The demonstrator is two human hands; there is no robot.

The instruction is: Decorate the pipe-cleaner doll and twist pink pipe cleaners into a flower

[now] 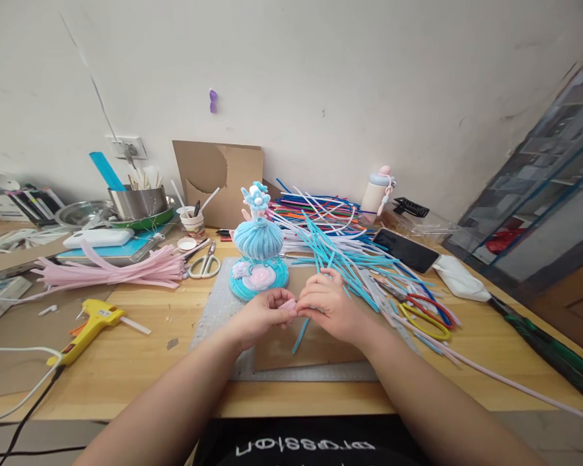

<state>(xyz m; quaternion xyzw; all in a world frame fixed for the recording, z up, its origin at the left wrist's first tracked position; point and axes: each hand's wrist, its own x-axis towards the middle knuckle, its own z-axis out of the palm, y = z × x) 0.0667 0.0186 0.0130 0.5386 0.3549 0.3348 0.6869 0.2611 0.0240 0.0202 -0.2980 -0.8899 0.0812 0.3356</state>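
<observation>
My left hand [265, 315] pinches a small pale pink piece of pipe cleaner [289, 307] between thumb and fingers. From the other side, my right hand [331, 305] is closed on the same piece, so both hands meet over the brown cardboard sheet [282, 355]. A blue pipe cleaner [300, 335] slants out below my right hand. Just beyond my left hand stands a light blue fuzzy figure [258, 239], with a pleated round body, a flower on top and a round blue base bearing a pink spiral.
Blue pipe cleaners [340, 259] are heaped beyond my right hand, near yellow-handled pliers [425, 321] and a black phone [405, 250]. To the left lie a pink pipe cleaner bundle [116, 268], scissors [205, 264] and a yellow glue gun [90, 327] with a trailing cord.
</observation>
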